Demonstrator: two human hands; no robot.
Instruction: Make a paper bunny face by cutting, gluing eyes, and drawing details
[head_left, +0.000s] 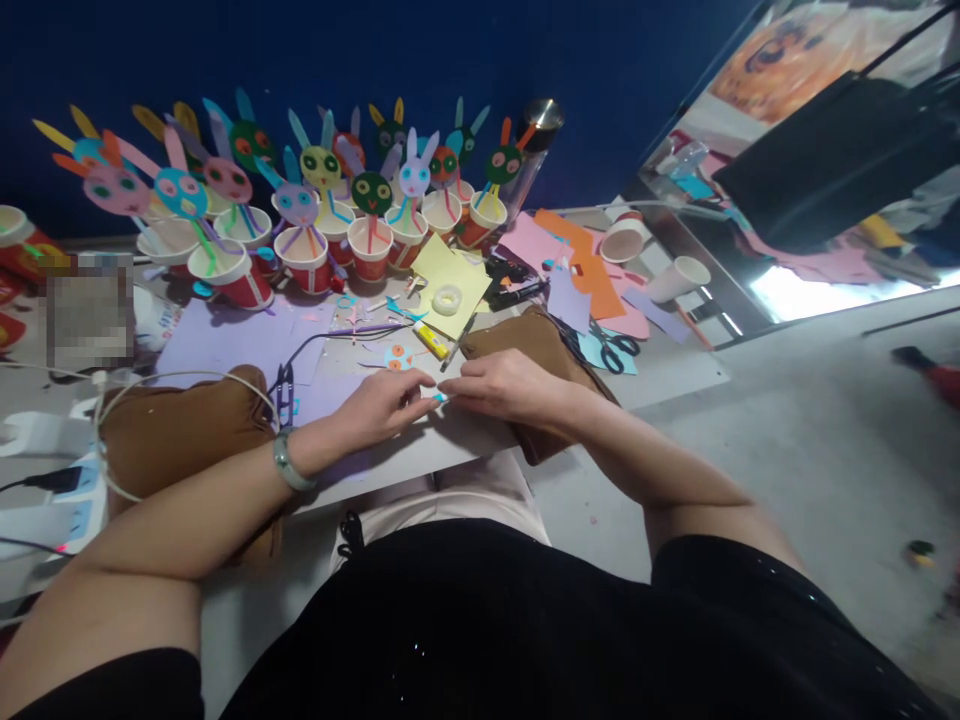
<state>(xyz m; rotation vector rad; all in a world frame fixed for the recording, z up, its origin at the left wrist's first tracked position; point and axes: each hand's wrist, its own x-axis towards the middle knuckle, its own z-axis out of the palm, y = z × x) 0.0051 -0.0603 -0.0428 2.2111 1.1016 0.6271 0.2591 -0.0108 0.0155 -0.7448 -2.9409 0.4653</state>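
Observation:
My left hand (396,402) and my right hand (506,386) meet fingertip to fingertip above the table's front edge. Between them is a tiny bright blue piece (440,398), apparently paper, pinched by both hands and mostly hidden by the fingers. Just beyond the fingers lie a yellow glue stick (431,341) and a dark pen (454,350). A blue paper face with orange round eyes (398,356) rests on the table behind my left hand. Farther back, a roll of tape (448,299) sits on yellow paper (469,275).
Several red-and-white paper cups (302,260) with paper rabbits stand at the back, beside a flask (534,150). Black scissors (618,350) and coloured paper (596,270) lie to the right. Brown cushions (187,430) flank the work spot; a power strip (82,510) and cables are at left.

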